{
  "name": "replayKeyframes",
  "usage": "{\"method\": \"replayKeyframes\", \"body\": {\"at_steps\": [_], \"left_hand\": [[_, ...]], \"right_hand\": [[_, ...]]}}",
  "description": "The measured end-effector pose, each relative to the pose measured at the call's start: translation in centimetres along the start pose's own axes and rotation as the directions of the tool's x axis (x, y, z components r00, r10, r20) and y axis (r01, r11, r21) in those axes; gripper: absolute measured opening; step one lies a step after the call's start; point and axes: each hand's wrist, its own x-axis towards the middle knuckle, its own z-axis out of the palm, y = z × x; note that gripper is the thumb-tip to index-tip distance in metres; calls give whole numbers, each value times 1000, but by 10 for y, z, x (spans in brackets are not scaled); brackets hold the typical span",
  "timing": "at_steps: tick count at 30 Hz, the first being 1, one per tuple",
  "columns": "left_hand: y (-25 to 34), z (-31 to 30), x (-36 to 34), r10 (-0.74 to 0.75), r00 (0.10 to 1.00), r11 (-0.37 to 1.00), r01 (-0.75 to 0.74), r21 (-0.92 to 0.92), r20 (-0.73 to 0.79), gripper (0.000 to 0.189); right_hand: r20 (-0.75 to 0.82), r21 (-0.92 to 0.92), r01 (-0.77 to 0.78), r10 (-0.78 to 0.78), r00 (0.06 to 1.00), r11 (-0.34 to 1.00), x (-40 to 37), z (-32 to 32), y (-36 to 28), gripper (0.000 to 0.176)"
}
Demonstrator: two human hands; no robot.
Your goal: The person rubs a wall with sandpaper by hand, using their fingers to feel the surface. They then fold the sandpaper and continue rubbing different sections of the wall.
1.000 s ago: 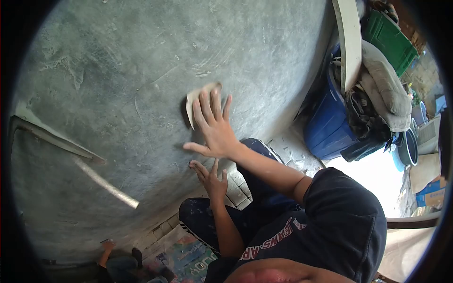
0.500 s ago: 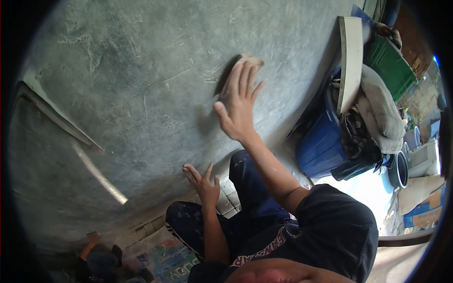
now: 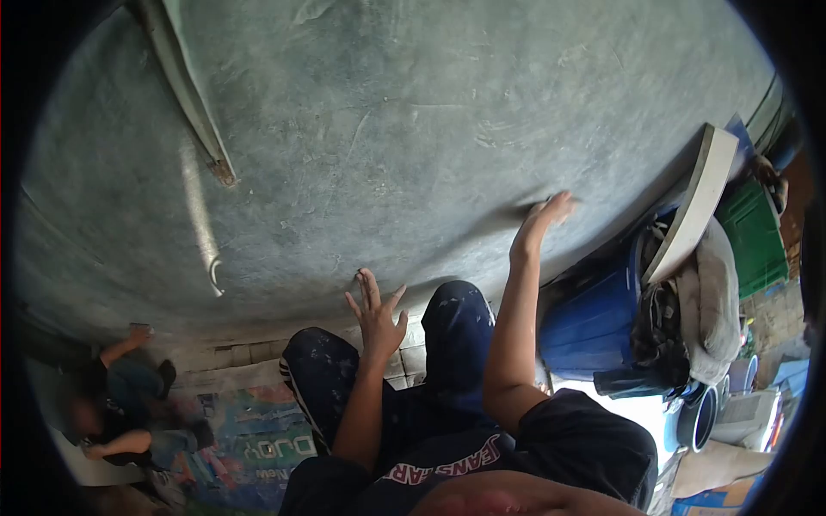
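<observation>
Low on the grey plastered wall (image 3: 413,163), my right hand (image 3: 551,208) is pressed to the surface with the arm stretched out, slightly smeared by motion. It holds a piece of sandpaper, which the earlier frame shows under the palm as a curled beige sheet; from this angle the hand mostly hides it. My left hand (image 3: 377,322) is open, its fingers spread and pointing up, close to the wall's lower part and just above my knees. Nothing is in it.
A blue bin (image 3: 594,322) with a pale board (image 3: 695,202) and grey sacks (image 3: 712,301) stands at right. Lower left, another person (image 3: 129,404) sits with one hand at the wall. A printed sheet (image 3: 258,430) covers the floor. A metal strip (image 3: 185,86) juts at upper left.
My view has swung, so wall and bin sit differently. My right hand has moved down the wall, toward the bin side. My left hand stays raised, fingers spread.
</observation>
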Motion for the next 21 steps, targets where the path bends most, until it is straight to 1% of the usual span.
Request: {"method": "replayKeyframes", "body": {"at_steps": [1,2,3,4,5,7,8,9,10,11,12,13,14,15,16,17,18,19,20,21], "left_hand": [[1,2,-2,17,999,1000,-18,23,30,47],[3,4,0,6,1000,1000,-6,15,4,47],[4,6,2,1,1000,1000,-1,10,-16,47],[3,9,2,7,1000,1000,-6,17,-23,46],[4,8,4,40,999,998,-41,46,24,46],[6,10,3,11,1000,999,-10,52,-7,45],[1,12,3,21,999,995,-23,101,28,45],[-2,11,3,48,995,992,-59,114,93,45],[-3,10,4,72,996,991,-78,110,61,46],[-6,8,1,89,996,991,-91,97,23,47],[-6,3,-3,98,993,991,-103,81,60,47],[-3,-3,-3,72,994,992,-81,99,85,50],[-1,-6,1,40,995,993,-50,110,95,53],[-1,-6,2,27,996,997,-33,74,90,53],[-2,-6,1,38,997,996,-44,77,70,61],[-2,-5,1,48,998,996,-50,79,38,69],[1,-1,2,16,1000,999,-16,40,3,69],[4,2,2,2,1000,1000,-1,22,-9,77],[7,4,3,-15,1000,1000,15,9,-25,85],[9,8,2,-56,996,998,55,-16,-71,85]], "right_hand": [[19,115,129,-132,991,985,2,0,-22,95],[91,-66,326,-320,943,943,-8,6,-49,98],[194,-233,503,-467,863,832,-27,19,-71,101],[267,-234,621,-565,781,748,-47,31,-77,100],[342,-232,723,-641,687,651,-66,42,-77,99],[516,-226,803,-631,579,552,-106,50,-41,98],[553,-254,827,-626,549,501,-119,48,-10,96],[597,-277,852,-615,515,445,-129,42,27,93],[611,-330,829,-567,552,451,-134,33,63,89],[647,-427,834,-525,552,350,-133,18,85,92],[590,-500,730,-433,681,466,-130,5,99,93],[526,-555,616,-339,780,559,-122,-6,100,94],[534,-569,623,-335,776,537,-102,-6,99,94],[253,-514,350,-251,934,783,-78,-1,83,95],[-11,-337,68,-76,997,939,-60,1,62,97],[26,-356,108,-105,994,928,-46,-1,32,97],[-20,-247,159,-169,985,956,-30,0,-4,98],[-59,-126,214,-223,973,969,-17,5,-35,98],[-2,-120,256,-259,966,959,-13,10,-59,98],[181,-226,494,-462,868,839,-21,13,-79,99]]}}
